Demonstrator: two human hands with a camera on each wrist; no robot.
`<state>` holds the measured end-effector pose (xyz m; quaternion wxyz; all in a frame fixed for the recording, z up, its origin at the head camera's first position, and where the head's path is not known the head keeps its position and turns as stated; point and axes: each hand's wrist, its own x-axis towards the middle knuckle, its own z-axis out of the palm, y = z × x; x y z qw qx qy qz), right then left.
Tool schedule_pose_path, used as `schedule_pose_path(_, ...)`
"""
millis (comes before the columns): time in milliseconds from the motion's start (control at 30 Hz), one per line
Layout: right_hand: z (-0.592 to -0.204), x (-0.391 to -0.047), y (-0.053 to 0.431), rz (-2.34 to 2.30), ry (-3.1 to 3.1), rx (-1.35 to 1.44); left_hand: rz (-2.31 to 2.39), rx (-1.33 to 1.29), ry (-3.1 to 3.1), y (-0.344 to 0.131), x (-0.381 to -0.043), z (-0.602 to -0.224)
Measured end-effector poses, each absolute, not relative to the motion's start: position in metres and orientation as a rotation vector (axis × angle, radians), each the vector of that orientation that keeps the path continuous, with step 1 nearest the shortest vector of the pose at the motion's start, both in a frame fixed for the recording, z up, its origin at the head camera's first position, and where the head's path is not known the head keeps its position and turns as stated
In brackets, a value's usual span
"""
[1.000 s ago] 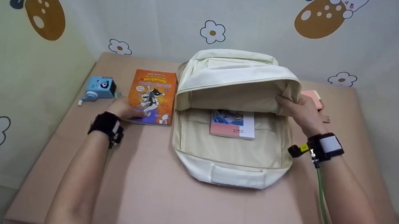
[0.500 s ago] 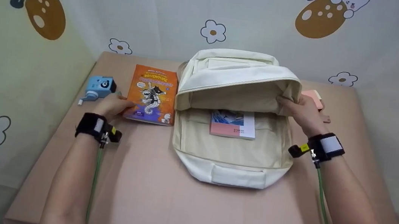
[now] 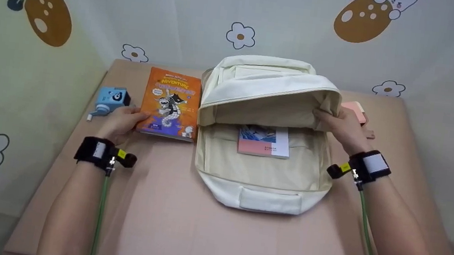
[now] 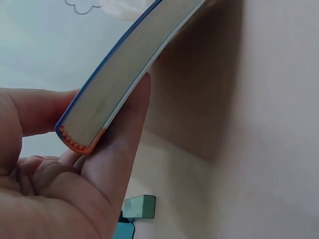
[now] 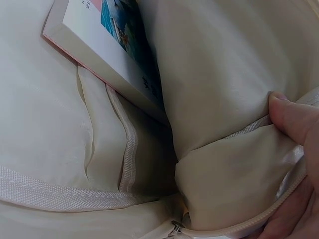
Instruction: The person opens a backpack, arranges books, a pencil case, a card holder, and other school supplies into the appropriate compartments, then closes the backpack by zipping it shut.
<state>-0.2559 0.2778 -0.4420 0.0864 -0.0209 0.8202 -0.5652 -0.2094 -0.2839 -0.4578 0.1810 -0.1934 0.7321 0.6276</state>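
Note:
My left hand (image 3: 121, 122) pinches the left edge of an orange and purple comic-style book (image 3: 171, 105), its thumb on the cover. In the left wrist view the book's page edges (image 4: 127, 69) lie between the thumb and the fingers, tilted and raised off the table. With its thumb inside the rim, my right hand (image 3: 349, 129) grips the lifted front flap of a cream backpack (image 3: 265, 171) and holds it up. A second book (image 3: 266, 145), white and pink with a blue picture, lies inside the backpack.
A blue crank pencil sharpener (image 3: 111, 99) stands left of my left hand. Partly hidden behind my right hand is a pink object (image 3: 355, 112). A small green block (image 4: 139, 206) shows in the left wrist view. A patterned cloth wall (image 3: 197, 20) borders the table.
My left hand has shifted slightly left and taken the orange book's left edge. The book has risen and tilted upward off the table. My right hand keeps its grip on the flap.

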Motion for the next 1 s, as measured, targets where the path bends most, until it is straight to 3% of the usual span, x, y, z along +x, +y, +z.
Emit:
schedule_pose_path(433,-0.441,-0.257,0.276,-1.687,2.42,-0.038,2.218,-0.308,1.793,-0.286,-0.184,-0.4)
schedule_pose_path(1000,-0.443,-0.259,0.275,-1.701,2.415,-0.034,2.168,0.246,1.682,-0.217,-0.147,-0.339)
